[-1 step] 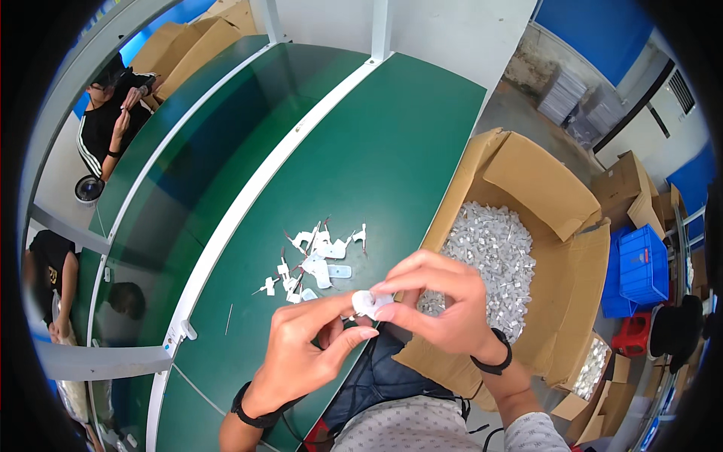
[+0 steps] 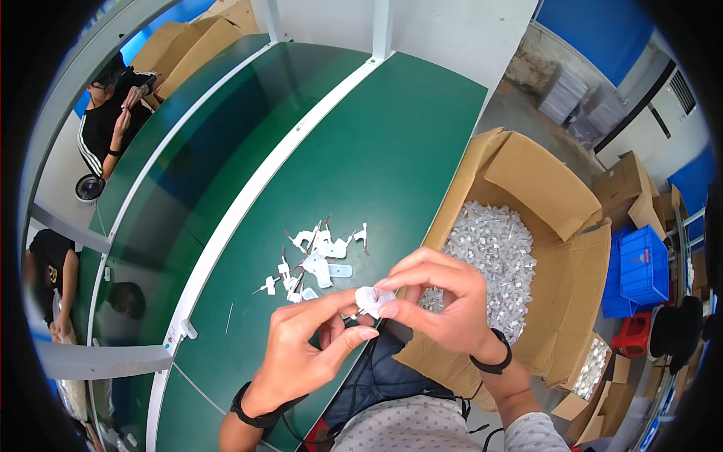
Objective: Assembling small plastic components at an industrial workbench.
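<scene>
Between my two hands, just over the table's near edge, is a small white plastic piece (image 2: 369,300) with a rounded outline. My left hand (image 2: 307,343) is closed on its left side, fingertips and thumb bent toward each other. Thumb and index finger of my right hand (image 2: 449,305) pinch its right side. Fingers hide part of the piece, and its exact kind is too small to tell. Beyond my left hand, on the green table (image 2: 361,143), lies a loose heap of small white plastic parts (image 2: 320,264), several with thin dark ends, along with pale translucent pieces (image 2: 340,270).
A large open cardboard box (image 2: 576,279) at the right holds a mass of small whitish parts (image 2: 493,264). A thin rod (image 2: 229,319) lies left of the heap. White rails (image 2: 248,188) cross the table. Blue crates (image 2: 640,264) stand far right. Two people (image 2: 113,124) sit at the left.
The white piece has turned slightly between my fingers, and my right fingertips have shifted a little. The heap and the box look the same.
</scene>
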{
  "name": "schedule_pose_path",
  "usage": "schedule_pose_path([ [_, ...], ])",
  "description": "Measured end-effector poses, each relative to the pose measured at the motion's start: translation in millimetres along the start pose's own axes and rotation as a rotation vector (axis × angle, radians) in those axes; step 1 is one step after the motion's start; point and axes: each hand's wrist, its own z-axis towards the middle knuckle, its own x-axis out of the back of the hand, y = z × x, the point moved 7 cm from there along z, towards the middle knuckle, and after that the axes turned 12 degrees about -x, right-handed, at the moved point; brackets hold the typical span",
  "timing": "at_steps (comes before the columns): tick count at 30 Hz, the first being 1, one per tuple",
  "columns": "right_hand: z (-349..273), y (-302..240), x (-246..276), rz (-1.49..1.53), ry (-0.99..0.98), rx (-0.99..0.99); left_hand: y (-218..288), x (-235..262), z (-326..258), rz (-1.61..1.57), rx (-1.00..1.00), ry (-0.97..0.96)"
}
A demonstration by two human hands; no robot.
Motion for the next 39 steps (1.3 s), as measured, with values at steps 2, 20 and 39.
schedule_pose_path([
  [2,-2.0,16.5,-0.6,0.221,0.006,-0.145,-4.6,0.6,-4.6,-0.099,0.036,0.091],
  [20,-25.2,-29.2,-13.8,-0.112,0.126,0.182,16.4,3.4,-20.0,0.255,-0.513,0.180],
  [39,-17.3,-7.3,-12.2,0.306,-0.079,0.071,-4.8,-5.3,-19.2,-0.163,-0.256,0.082],
])
